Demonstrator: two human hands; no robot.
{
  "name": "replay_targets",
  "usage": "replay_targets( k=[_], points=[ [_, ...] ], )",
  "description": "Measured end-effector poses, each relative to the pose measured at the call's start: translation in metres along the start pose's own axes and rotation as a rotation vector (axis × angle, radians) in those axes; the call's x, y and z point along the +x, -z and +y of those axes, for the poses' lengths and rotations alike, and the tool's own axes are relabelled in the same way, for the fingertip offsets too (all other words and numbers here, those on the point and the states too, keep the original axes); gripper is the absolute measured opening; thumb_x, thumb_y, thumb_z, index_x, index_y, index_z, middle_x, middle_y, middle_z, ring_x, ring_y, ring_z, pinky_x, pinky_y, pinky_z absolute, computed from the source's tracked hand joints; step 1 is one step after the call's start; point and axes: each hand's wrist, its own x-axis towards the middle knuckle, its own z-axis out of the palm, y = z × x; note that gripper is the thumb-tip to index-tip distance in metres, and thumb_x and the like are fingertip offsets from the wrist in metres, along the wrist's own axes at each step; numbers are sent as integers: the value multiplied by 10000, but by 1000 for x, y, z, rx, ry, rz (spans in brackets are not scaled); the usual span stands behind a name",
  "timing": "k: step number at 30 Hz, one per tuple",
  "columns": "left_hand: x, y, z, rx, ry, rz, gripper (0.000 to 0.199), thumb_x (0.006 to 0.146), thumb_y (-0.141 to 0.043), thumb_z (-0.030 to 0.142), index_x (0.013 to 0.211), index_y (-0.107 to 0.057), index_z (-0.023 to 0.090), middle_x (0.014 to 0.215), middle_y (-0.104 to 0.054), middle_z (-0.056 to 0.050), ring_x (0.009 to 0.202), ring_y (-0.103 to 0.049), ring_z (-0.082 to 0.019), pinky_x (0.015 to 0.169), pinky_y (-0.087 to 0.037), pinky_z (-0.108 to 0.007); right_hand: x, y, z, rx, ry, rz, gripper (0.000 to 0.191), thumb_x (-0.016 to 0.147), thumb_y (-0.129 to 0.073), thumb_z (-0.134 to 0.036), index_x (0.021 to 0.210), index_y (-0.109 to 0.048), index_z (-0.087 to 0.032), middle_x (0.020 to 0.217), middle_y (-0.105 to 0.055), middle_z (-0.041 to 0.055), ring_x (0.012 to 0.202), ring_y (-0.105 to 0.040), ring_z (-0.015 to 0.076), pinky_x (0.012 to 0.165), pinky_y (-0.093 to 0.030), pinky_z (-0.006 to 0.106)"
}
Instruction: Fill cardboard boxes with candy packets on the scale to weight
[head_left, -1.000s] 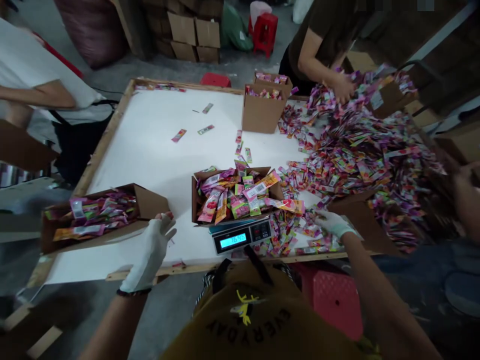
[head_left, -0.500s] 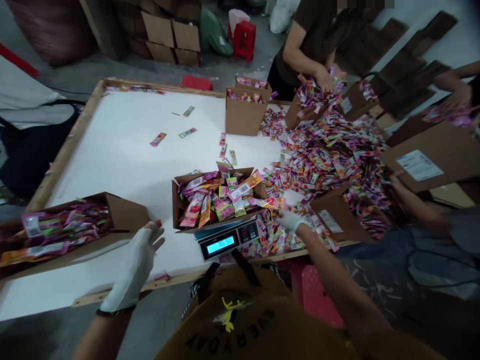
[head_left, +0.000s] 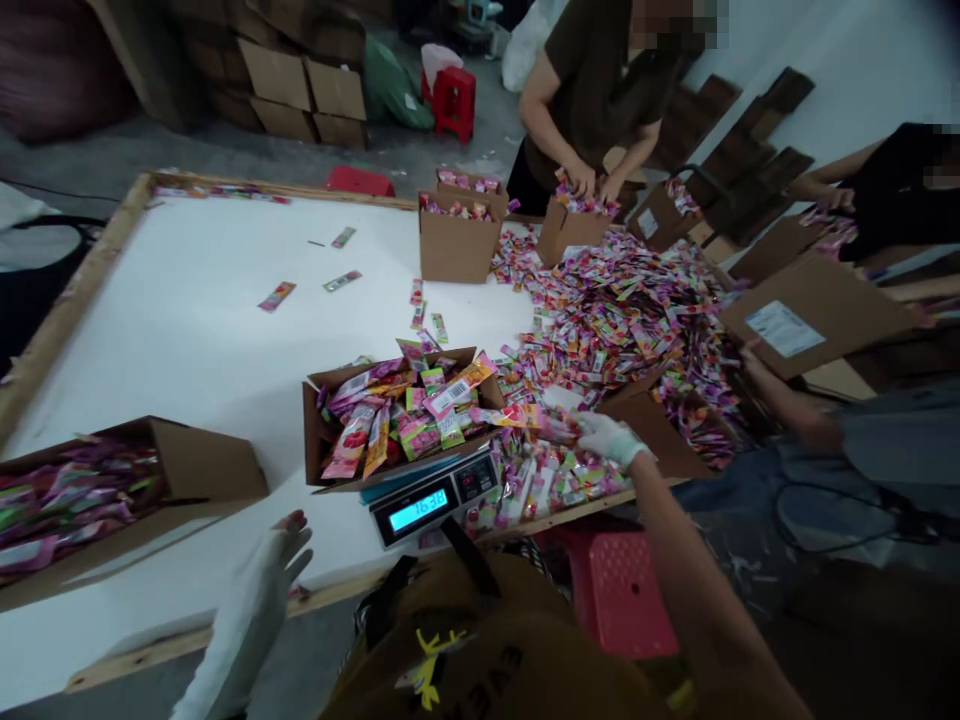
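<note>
My left hand [head_left: 262, 590], in a white glove with bare fingertips, hangs over the table's front edge. Its fingers are spread and nothing is in them. At the right, my gloved right hand [head_left: 609, 440] is over the heap of small colourful packets [head_left: 622, 320], fingers closed on a reddish packet [head_left: 559, 424]. Between my hands an open carton [head_left: 397, 465] full of packets sits on a digital scale [head_left: 431, 505] with a lit blue display. An orange-and-pink packet [head_left: 514, 415] sticks out over the carton's right side.
Another filled carton [head_left: 206, 465] lies at the left. Two filled cartons [head_left: 457, 245] stand at the far side. Co-workers handle packets and boxes at the back and right, including a labelled carton [head_left: 817, 310]. A wooden rim [head_left: 67, 265] edges the white table; a red stool [head_left: 626, 590] is below.
The view has shifted. My right hand has moved slightly away from the carton on the scale, and the display's number is lower. A co-worker's hands have lowered packets into a box.
</note>
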Motion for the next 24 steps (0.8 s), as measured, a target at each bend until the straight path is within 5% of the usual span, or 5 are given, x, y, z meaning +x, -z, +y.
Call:
replay_targets(
  k=[6, 9, 13, 16, 24],
  points=[
    [-4, -16, 7, -7, -26, -14, 533, 683, -771, 550, 1082, -676, 209, 1518, -584, -163, 1464, -485, -417, 1240, -321, -632, -15, 89, -49, 233, 223, 24, 448, 738, -749, -302, 1165, -708, -175, 716, -641, -38, 613, -602, 154, 585, -526, 277],
    [-10, -24, 13, -16, -26, -6, 540, 675, -744, 537, 1079, -650, 191, 1553, -544, -200, 1470, -471, -440, 1226, -335, -640, -15, 95, -108, 320, 415, -78, 540, 815, -745, -430, 1297, -682, -196, 858, -716, 15, 646, -643, 158, 589, -563, 285],
    [-21, -23, 17, -28, -20, 14, 549, 685, -720, 543, 1093, -633, 187, 1575, -515, -210, 1483, -455, -440, 1223, -343, -628, 1, 78, -154, 187, 619, 63, 438, 785, -747, -383, 1177, -763, -190, 1087, -750, 71, 869, -700, 193, 788, -607, 316],
    [-32, -11, 15, -25, -30, 32, 531, 705, -708, 539, 1103, -644, 194, 1555, -539, -188, 1469, -475, -418, 1218, -352, -612, 3, 71, -137, 281, 531, 159, 344, 785, -766, -408, 1044, -754, -182, 917, -725, 39, 734, -664, 160, 667, -589, 281],
    [-44, 12, -23, 262, 6, 45, 562, 713, -645, 516, 1144, -660, 156, 1142, -738, -166, 1064, -716, -306, 904, -569, -415, -7, 45, -16, 514, 61, 203, 542, 622, -872, -480, 1036, -676, -189, 616, -592, -53, 473, -548, 147, 446, -519, 289]
  ],
)
